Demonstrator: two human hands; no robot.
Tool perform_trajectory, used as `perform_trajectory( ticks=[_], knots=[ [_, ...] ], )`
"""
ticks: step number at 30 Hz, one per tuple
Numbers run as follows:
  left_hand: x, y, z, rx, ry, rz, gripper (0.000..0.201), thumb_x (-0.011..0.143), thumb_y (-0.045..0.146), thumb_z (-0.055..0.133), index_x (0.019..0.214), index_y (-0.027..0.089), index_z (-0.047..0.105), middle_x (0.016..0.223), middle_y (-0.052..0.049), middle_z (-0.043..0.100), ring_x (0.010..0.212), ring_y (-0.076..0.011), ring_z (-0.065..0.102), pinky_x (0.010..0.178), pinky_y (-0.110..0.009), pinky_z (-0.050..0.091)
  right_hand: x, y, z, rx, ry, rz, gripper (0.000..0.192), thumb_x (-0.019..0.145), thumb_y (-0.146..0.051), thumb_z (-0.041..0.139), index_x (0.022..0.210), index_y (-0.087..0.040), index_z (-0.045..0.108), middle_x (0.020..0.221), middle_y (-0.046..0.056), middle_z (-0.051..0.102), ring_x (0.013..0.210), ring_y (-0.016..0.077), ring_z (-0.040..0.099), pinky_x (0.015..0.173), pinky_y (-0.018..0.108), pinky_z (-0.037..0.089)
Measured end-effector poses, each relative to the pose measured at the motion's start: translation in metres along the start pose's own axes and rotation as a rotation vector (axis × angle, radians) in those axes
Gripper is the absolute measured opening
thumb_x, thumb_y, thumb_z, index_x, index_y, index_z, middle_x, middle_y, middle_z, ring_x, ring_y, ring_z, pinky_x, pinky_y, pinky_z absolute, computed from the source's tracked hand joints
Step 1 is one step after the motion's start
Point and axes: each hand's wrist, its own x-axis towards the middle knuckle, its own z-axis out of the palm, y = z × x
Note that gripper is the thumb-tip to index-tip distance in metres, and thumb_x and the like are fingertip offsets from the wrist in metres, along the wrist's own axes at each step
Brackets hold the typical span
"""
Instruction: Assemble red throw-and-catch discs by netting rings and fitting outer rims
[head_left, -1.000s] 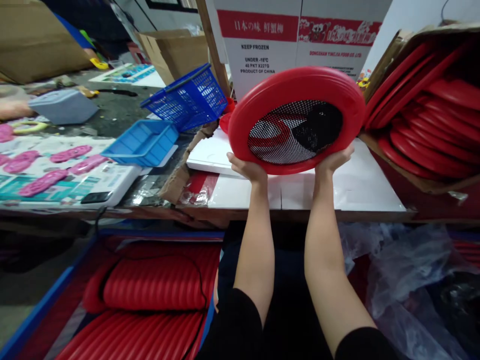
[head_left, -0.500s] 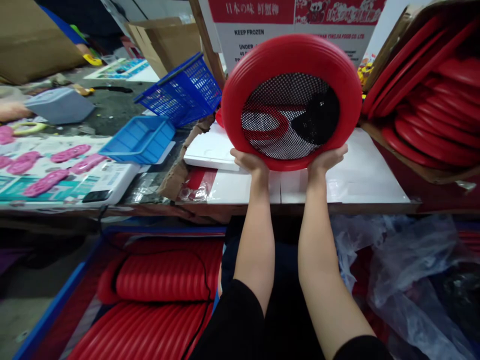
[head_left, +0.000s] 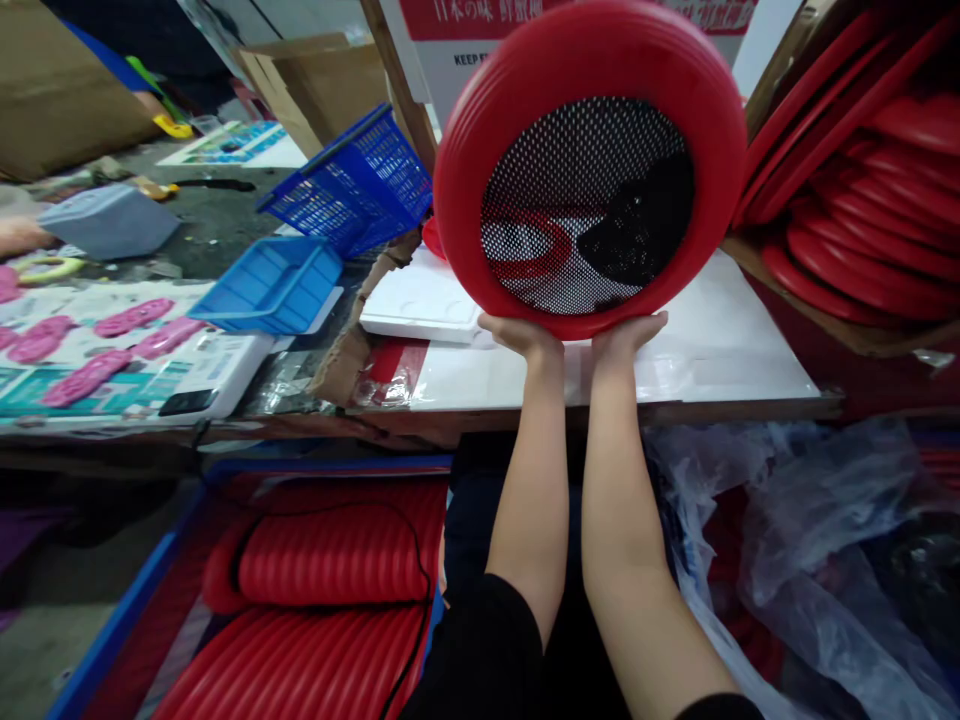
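Both hands, left hand [head_left: 521, 335] and right hand [head_left: 626, 335], grip the bottom rim of the red mesh disc [head_left: 589, 165]. It stands nearly upright above them (mesh face toward the camera), its round shape showing no long axis.

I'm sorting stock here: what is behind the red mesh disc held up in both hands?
Through the red mesh disc, a red ring and a dark shape show dimly; a white carton stands behind. Its rim hides the rest.
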Motion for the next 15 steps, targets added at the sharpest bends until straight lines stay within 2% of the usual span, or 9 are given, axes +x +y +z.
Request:
perform_trajectory(
  ticks=[1, 2, 5, 7, 9, 11, 15],
  knots=[
    [-0.007, 0.001, 0.000, -0.023, 0.025, 0.006, 0.079, 0.105, 0.053, 0.002, 0.155, 0.012, 0.047, 0.158, -0.016, 0.057, 0.139, -0.0219, 0.062, 0.110, -0.031, 0.056, 0.002, -0.001, 0.001, 0.013, 0.016, 0.001, 0.071, 0.101, -0.058, 0.009, 0.127, -0.026, 0.066, 0.123, 0.011, 0.071, 0.120, 0.0241, 0.072, 0.105, 0.052, 0.060],
    [-0.013, 0.004, -0.002, -0.020, -0.002, 0.023, 0.077, 0.105, 0.054, 0.006, 0.154, 0.012, 0.048, 0.156, -0.015, 0.058, 0.140, -0.0218, 0.062, 0.113, -0.032, 0.055, 0.006, -0.003, 0.002, 0.018, 0.025, 0.003, 0.067, 0.101, -0.053, 0.011, 0.125, -0.025, 0.067, 0.121, 0.010, 0.072, 0.119, 0.0236, 0.072, 0.105, 0.051, 0.061],
    [-0.021, 0.017, -0.010, 0.044, -0.147, 0.117, 0.075, 0.108, 0.063, 0.012, 0.151, 0.017, 0.053, 0.151, -0.013, 0.064, 0.144, -0.0203, 0.059, 0.120, -0.034, 0.048, 0.016, -0.012, 0.003, 0.051, 0.007, 0.014, 0.064, 0.098, -0.042, 0.014, 0.126, -0.022, 0.067, 0.119, 0.010, 0.073, 0.114, 0.0215, 0.073, 0.103, 0.049, 0.062],
    [-0.020, 0.029, -0.015, 0.070, -0.219, 0.183, 0.085, 0.106, 0.073, 0.010, 0.147, 0.017, 0.059, 0.147, -0.013, 0.067, 0.147, -0.0208, 0.057, 0.122, -0.034, 0.047, 0.019, -0.017, 0.002, 0.091, -0.028, 0.002, 0.062, 0.097, -0.038, 0.016, 0.128, -0.020, 0.067, 0.119, 0.009, 0.073, 0.113, 0.0203, 0.073, 0.104, 0.049, 0.062],
    [-0.015, 0.041, -0.015, 0.052, -0.203, 0.233, 0.092, 0.103, 0.079, 0.009, 0.143, 0.016, 0.062, 0.143, -0.015, 0.069, 0.146, -0.0225, 0.057, 0.121, -0.034, 0.049, 0.018, -0.020, 0.002, 0.106, -0.064, -0.021, 0.060, 0.097, -0.037, 0.018, 0.127, -0.021, 0.068, 0.120, 0.009, 0.074, 0.117, 0.0209, 0.072, 0.105, 0.051, 0.061],
    [-0.011, 0.050, -0.012, 0.005, -0.129, 0.267, 0.092, 0.103, 0.079, 0.012, 0.145, 0.013, 0.061, 0.142, -0.017, 0.069, 0.144, -0.0240, 0.060, 0.119, -0.034, 0.051, 0.014, -0.020, 0.004, 0.097, -0.055, -0.031, 0.061, 0.098, -0.041, 0.017, 0.126, -0.022, 0.069, 0.122, 0.009, 0.074, 0.122, 0.0227, 0.071, 0.107, 0.053, 0.060],
    [-0.008, 0.052, -0.006, -0.033, -0.072, 0.305, 0.089, 0.105, 0.071, 0.006, 0.151, 0.013, 0.055, 0.143, -0.015, 0.068, 0.144, -0.0227, 0.059, 0.120, -0.033, 0.050, 0.000, -0.010, 0.010, 0.096, 0.094, 0.075, 0.074, 0.102, -0.052, 0.005, 0.132, -0.020, 0.065, 0.133, 0.011, 0.070, 0.132, 0.0239, 0.067, 0.115, 0.054, 0.054]
  ],
)
